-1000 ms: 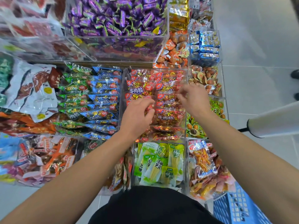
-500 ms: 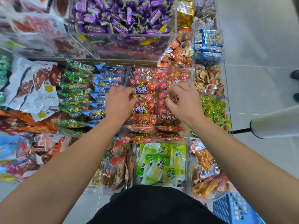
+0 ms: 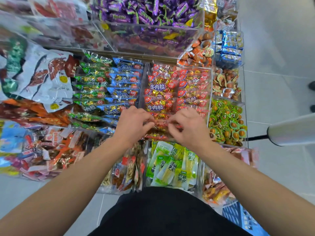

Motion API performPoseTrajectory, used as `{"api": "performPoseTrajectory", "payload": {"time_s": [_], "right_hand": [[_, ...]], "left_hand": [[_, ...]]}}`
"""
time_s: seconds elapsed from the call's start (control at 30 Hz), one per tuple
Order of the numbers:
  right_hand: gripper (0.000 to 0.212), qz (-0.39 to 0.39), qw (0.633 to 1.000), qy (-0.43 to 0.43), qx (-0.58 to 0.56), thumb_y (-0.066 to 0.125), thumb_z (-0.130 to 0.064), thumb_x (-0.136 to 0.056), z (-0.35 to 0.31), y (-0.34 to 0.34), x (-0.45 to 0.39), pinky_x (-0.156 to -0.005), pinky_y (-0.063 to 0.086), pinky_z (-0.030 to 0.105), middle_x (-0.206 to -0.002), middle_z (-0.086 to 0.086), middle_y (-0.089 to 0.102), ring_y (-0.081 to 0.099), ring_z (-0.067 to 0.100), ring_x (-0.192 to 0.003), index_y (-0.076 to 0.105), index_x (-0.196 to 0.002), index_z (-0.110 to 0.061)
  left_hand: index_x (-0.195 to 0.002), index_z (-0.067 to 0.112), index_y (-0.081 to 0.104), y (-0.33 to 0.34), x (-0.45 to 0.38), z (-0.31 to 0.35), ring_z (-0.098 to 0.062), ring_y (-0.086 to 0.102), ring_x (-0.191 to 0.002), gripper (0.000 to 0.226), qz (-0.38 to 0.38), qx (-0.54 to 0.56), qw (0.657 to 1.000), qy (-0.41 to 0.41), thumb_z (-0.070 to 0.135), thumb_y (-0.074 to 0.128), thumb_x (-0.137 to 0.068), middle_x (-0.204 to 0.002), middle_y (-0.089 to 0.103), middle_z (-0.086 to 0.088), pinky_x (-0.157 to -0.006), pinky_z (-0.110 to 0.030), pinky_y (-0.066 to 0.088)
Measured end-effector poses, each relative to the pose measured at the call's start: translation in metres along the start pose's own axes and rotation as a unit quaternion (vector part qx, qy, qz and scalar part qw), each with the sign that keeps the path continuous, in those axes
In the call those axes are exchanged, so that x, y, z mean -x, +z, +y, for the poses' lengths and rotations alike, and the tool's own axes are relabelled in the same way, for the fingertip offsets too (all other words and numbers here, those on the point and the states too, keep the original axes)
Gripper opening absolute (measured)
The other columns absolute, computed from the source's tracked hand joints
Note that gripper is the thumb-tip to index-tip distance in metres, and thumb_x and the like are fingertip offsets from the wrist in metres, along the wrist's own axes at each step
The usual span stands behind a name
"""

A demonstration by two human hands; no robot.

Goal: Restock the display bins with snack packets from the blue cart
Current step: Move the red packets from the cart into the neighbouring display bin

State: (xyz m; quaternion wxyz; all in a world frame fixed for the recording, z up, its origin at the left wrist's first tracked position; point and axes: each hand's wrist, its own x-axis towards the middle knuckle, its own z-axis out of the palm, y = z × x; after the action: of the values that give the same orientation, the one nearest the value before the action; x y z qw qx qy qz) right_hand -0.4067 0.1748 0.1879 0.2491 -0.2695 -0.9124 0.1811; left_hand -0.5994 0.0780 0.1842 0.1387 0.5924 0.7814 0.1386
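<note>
Closest to you, bottom right, a corner of the blue cart (image 3: 245,220) pokes into view beside your black top. Just past that sits the bin of green packets (image 3: 172,166), with a bin of brown snack packs (image 3: 126,171) on its left. Then your hands: your left hand (image 3: 132,126) and right hand (image 3: 189,127) are both down at the near edge of the clear bin (image 3: 142,86) holding the red snack packets (image 3: 159,99). Fingers on both are curled in, pinching at the crinkly red and gold wrappers between them, though I can't tell exactly which packet each has hold of. Left of that bin are rows of blue and green packets (image 3: 109,92); right, green egg snacks (image 3: 226,121). Farthest back, a big bin of purple candies (image 3: 146,12).
</note>
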Motion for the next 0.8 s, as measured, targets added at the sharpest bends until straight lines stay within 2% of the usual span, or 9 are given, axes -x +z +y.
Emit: {"api": "performPoseTrajectory", "payload": {"time_s": [0.1,0.13,0.27,0.37,0.5,0.6,0.7,0.73,0.8], "right_hand": [[0.025,-0.119,0.992,-0.009,0.045,0.073,-0.033,-0.08,-0.017,0.015,0.02,-0.071,0.05,0.037,-0.093,-0.001,0.072,0.058,0.027,-0.079,0.076,-0.101,-0.018],[0.027,-0.134,0.989,-0.006,0.066,0.075,-0.035,-0.08,-0.022,0.021,0.024,-0.071,0.05,0.038,-0.094,-0.003,0.073,0.059,0.027,-0.081,0.076,-0.102,-0.02],[0.011,-0.095,0.986,0.051,0.13,0.077,-0.034,-0.081,-0.022,0.031,0.031,-0.076,0.041,0.037,-0.08,-0.01,0.072,0.058,0.025,-0.08,0.078,-0.086,-0.025],[0.013,-0.088,0.977,0.083,0.177,0.073,-0.039,-0.083,-0.016,0.033,0.035,-0.078,0.039,0.037,-0.078,-0.01,0.071,0.056,0.025,-0.081,0.076,-0.083,-0.026],[0.016,-0.067,0.987,0.062,0.13,0.067,-0.041,-0.086,-0.033,0.044,0.024,-0.078,0.039,0.038,-0.083,-0.011,0.071,0.058,0.026,-0.086,0.075,-0.091,-0.028],[0.024,-0.118,0.986,0.044,0.105,0.067,-0.043,-0.087,-0.039,0.045,0.027,-0.087,0.039,0.039,-0.092,-0.008,0.073,0.062,0.024,-0.089,0.074,-0.101,-0.026],[0.022,-0.146,0.983,0.056,0.097,0.071,-0.035,-0.087,-0.035,0.038,0.029,-0.085,0.042,0.04,-0.095,-0.002,0.075,0.066,0.026,-0.083,0.074,-0.104,-0.021],[0.02,-0.138,0.984,0.065,0.097,0.073,-0.03,-0.086,-0.034,0.035,0.029,-0.083,0.043,0.04,-0.093,-0.001,0.075,0.067,0.027,-0.08,0.074,-0.103,-0.02],[0.016,-0.122,0.983,0.078,0.115,0.074,-0.027,-0.084,-0.032,0.033,0.029,-0.08,0.043,0.039,-0.087,-0.001,0.075,0.066,0.027,-0.078,0.075,-0.098,-0.02]], "left_hand": [[-0.098,0.027,0.08,-0.001,-0.012,-0.004,-0.023,0.057,-0.096,0.016,-0.006,0.032,0.999,-0.007,0.038,0.07,-0.091,-0.102,0.076,0.004,-0.086,-0.038,0.039],[-0.098,0.026,0.08,-0.002,-0.015,-0.006,-0.022,0.057,-0.096,0.017,-0.018,0.045,0.999,-0.007,0.038,0.07,-0.091,-0.102,0.076,0.004,-0.085,-0.035,0.038],[-0.096,0.023,0.081,-0.01,-0.023,-0.015,-0.013,0.06,-0.091,0.017,-0.05,0.087,0.995,0.006,0.036,0.072,-0.091,-0.1,0.076,0.004,-0.09,-0.033,0.044],[-0.094,0.021,0.081,-0.011,-0.023,-0.016,-0.009,0.061,-0.084,0.016,-0.03,0.116,0.993,0.01,0.034,0.072,-0.091,-0.096,0.077,0.004,-0.09,-0.036,0.05],[-0.092,0.02,0.081,-0.006,-0.017,-0.008,-0.012,0.055,-0.081,0.017,-0.025,0.098,0.995,0.014,0.034,0.071,-0.091,-0.092,0.076,0.003,-0.105,-0.044,0.036],[-0.096,0.022,0.081,-0.009,-0.016,-0.01,-0.016,0.064,-0.088,0.016,-0.038,0.107,0.994,-0.011,0.033,0.071,-0.092,-0.098,0.077,0.002,-0.113,-0.05,0.034],[-0.102,0.024,0.08,-0.015,-0.02,-0.015,-0.014,0.065,-0.097,0.017,-0.071,0.109,0.991,-0.023,0.034,0.07,-0.092,-0.107,0.076,0.006,-0.119,-0.048,0.029],[-0.104,0.025,0.079,-0.016,-0.02,-0.016,-0.013,0.063,-0.096,0.017,-0.077,0.103,0.992,-0.017,0.034,0.069,-0.093,-0.108,0.076,0.006,-0.12,-0.046,0.027],[-0.103,0.023,0.079,-0.016,-0.019,-0.017,-0.006,0.054,-0.083,0.017,-0.074,0.087,0.993,0.005,0.032,0.067,-0.095,-0.103,0.076,0.006,-0.113,-0.044,0.029]]}}
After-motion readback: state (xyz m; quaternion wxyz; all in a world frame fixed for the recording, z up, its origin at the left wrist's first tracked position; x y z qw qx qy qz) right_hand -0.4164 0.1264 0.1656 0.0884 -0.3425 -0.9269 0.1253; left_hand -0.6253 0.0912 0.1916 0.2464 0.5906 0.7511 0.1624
